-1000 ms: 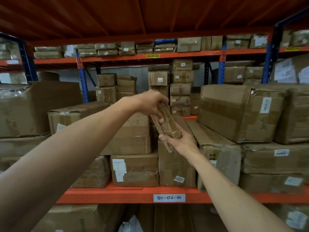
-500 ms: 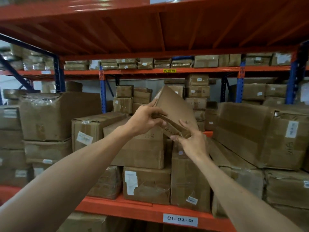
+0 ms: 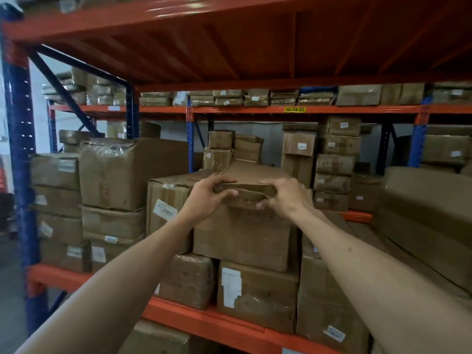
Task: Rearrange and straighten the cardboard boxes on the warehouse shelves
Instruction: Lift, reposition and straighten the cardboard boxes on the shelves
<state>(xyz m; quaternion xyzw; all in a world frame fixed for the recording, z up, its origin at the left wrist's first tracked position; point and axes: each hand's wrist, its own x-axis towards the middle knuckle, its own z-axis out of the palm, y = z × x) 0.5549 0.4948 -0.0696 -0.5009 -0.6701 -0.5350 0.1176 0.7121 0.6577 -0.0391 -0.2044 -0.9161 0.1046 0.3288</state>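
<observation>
Flat brown cardboard box, level, dented near edge, between both hands' grip.

Matt cardboard on painted metal racking

The flat box is plain brown cardboard, matt and a little worn at the edge. The large box at left has clear glossy plastic film, wrinkled, on its top. The paper labels are white and matt. The shelf beam is orange painted metal, smooth with some shine; the upright post is blue painted metal.
</observation>
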